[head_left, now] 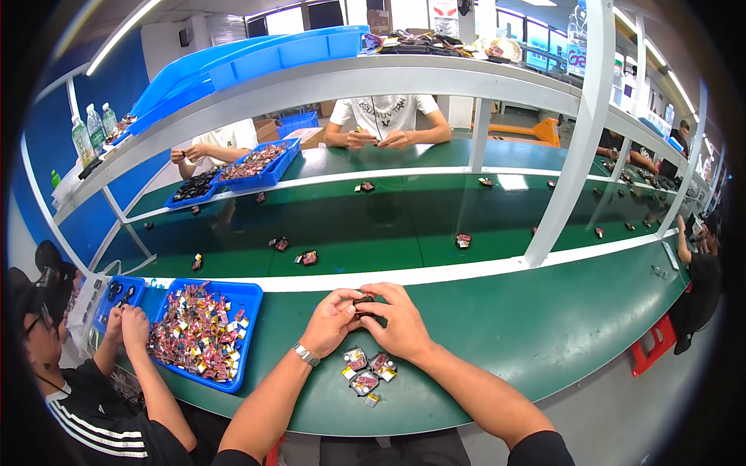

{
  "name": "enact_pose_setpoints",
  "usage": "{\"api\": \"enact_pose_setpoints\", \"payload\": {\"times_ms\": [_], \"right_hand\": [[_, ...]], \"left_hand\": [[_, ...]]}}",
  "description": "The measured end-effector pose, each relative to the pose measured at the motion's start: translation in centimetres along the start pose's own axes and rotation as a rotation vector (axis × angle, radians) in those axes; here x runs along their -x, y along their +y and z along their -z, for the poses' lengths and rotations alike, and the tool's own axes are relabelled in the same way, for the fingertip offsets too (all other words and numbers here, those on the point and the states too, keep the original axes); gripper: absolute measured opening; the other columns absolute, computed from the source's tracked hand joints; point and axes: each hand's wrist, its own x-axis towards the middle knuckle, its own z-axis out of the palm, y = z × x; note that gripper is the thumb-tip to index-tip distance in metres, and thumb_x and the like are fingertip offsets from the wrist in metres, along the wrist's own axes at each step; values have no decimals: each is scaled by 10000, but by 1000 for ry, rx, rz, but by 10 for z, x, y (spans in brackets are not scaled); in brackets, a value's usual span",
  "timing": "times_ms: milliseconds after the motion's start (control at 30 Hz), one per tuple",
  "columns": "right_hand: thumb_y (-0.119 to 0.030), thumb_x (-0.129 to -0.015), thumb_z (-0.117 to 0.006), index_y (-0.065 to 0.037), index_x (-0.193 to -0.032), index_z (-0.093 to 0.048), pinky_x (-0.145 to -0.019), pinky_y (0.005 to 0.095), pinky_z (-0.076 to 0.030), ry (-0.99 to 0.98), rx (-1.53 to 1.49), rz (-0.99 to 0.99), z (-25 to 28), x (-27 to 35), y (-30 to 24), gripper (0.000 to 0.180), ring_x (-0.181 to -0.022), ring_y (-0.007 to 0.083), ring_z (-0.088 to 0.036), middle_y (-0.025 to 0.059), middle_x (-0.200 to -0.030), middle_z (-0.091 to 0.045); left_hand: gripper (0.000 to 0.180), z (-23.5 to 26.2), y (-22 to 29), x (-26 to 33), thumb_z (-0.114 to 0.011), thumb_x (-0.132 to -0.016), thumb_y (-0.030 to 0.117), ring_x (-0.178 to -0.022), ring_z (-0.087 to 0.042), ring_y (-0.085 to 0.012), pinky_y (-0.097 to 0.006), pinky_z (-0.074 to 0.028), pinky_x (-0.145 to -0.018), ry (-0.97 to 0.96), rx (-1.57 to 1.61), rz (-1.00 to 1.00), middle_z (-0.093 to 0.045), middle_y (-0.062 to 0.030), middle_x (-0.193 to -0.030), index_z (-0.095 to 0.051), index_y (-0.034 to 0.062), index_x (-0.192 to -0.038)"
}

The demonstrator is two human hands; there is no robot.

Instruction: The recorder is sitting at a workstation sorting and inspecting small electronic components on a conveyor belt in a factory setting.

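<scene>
My left hand (330, 325) and my right hand (400, 322) meet over the green bench. Between their fingertips they pinch a small dark plastic casing (363, 304); the fingers cover much of it, so its inside cannot be made out. Just below my hands, on the bench top, lie three small black casings (364, 381) with red circuit boards and white-and-yellow parts in them. A loose small yellow-and-white part (372, 401) rests nearer to me. A metal watch circles my left wrist.
To my left stands a blue tray (250, 311) heaped with red boards, beside a co-worker with raised hands (132, 322). Beyond a white rail, a green conveyor (373, 225) carries scattered parts. A white post (571, 147) rises at right; blue bins (287, 58) sit overhead.
</scene>
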Motion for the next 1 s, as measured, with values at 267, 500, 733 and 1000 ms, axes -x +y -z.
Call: {"api": "enact_pose_setpoints", "payload": {"times_ms": [267,500,733,1000], "right_hand": [[-33,-746,-719,-71,-914,-737,-949,380,-479,58,-70,-21,-9,1,8,173,-1138,279,-556,77,-1162,-652],[-28,-792,-689,-55,-977,-720,-921,365,-502,41,-61,-24,-13,6,10,190,-1142,287,-556,101,-1252,-601],[-6,-733,-746,-56,-899,-694,-783,355,-534,136,44,72,-3,-5,3,181,-934,258,-611,72,-1022,-622],[-7,-722,-751,-48,-907,-691,-715,346,-545,114,155,123,-6,-5,0,199,-859,242,-629,79,-980,-623]], "left_hand": [[221,-3,1,1,-546,-979,74,-1149,-596,-215,-375,-520,-960,-3,3,-11,-571,-157,-1292,-503,38,-1193],[245,-3,-7,0,-550,-979,82,-1130,-601,-206,-372,-518,-968,39,19,-22,-579,-144,-1268,-476,41,-1209],[267,-15,5,0,-476,-1005,74,-1097,-608,-172,-334,-523,-928,61,-32,23,-610,-116,-1221,-459,34,-1269],[271,-8,1,1,-492,-1001,78,-1105,-606,-170,-355,-513,-967,68,-10,39,-620,-94,-1179,-460,42,-1268]]}}
